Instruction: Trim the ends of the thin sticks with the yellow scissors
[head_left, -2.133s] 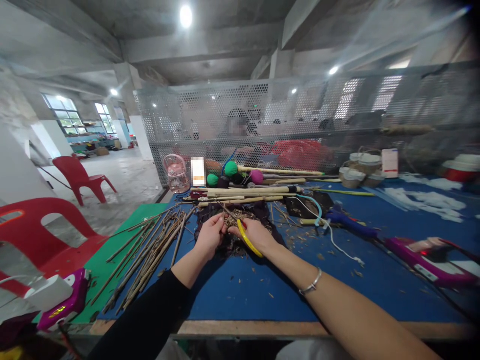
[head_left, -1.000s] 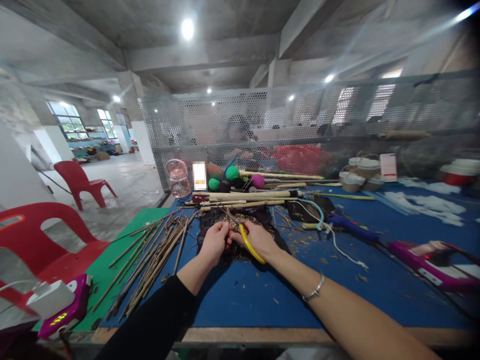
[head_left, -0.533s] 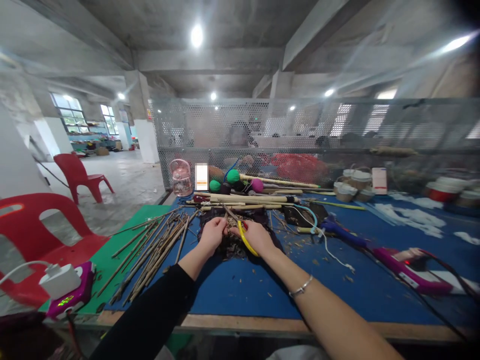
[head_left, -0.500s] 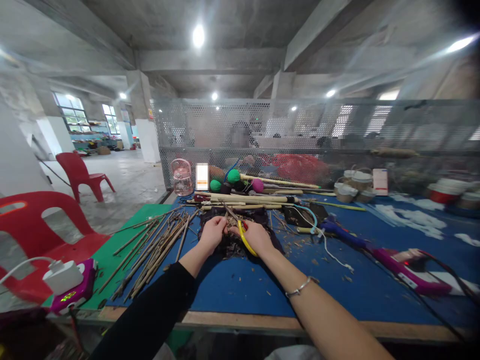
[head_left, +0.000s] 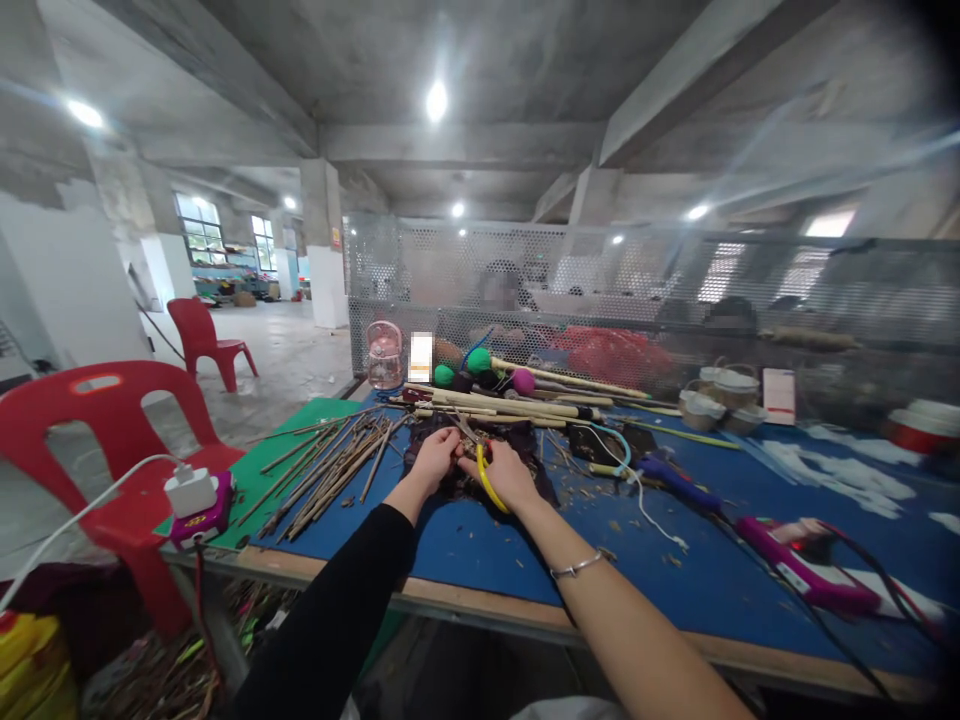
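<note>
Both my hands meet over a dark pile of twig scraps (head_left: pixel 459 484) on the blue table (head_left: pixel 525 560). My left hand (head_left: pixel 436 459) is closed, pinching a thin twig (head_left: pixel 459 424) that slants up and away. My right hand (head_left: pixel 505 475) is closed round yellow-handled scissors (head_left: pixel 486 482), whose blades reach the twig beside the left fingers. A black sleeve covers my left arm and a silver bracelet (head_left: pixel 574 567) sits on my right wrist.
A bundle of thin sticks (head_left: pixel 330 465) lies left on a green mat (head_left: pixel 251 485). Bamboo rods (head_left: pixel 510 404) and coloured balls (head_left: pixel 480 362) lie behind. Glue guns (head_left: pixel 787 560) and cables lie right. Red chairs (head_left: pixel 105 440) stand left. A mesh screen (head_left: pixel 637 290) backs the table, a person behind it.
The view has pulled back and swung left, so the table edge and the floor beneath show. Both hands have stayed together on the twig and scissors over the scrap pile.
</note>
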